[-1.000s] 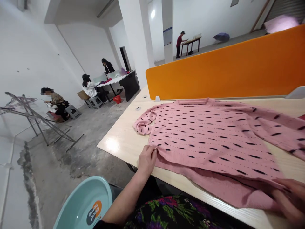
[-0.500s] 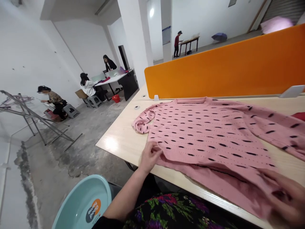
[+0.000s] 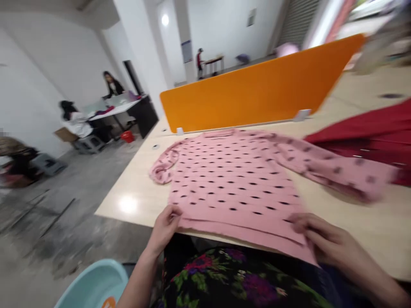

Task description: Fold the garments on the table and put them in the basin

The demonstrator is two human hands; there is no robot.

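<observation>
A pink knit sweater (image 3: 231,175) with dark dashes lies spread on the pale wooden table, its neckline away from me. My left hand (image 3: 167,224) pinches the left corner of its hem. At the right corner, my right hand (image 3: 324,239) grips the hem between thumb and fingers. The hem's front and back layers lie slightly offset, and the lower layer hangs over the table's near edge. One sleeve is folded in on the left; the other stretches out to the right, blurred.
An orange divider (image 3: 250,94) stands along the table's back. Red clothing (image 3: 379,137) lies at the right. On the floor at lower left sits a light blue basin (image 3: 96,284). Other people work at a white table (image 3: 120,109) and farther back, with a red bucket (image 3: 127,136) nearby.
The view has swung right, bringing the red clothing into sight. The sweater's hem, gaping and bunched before, now lies flatter and straighter between my hands.
</observation>
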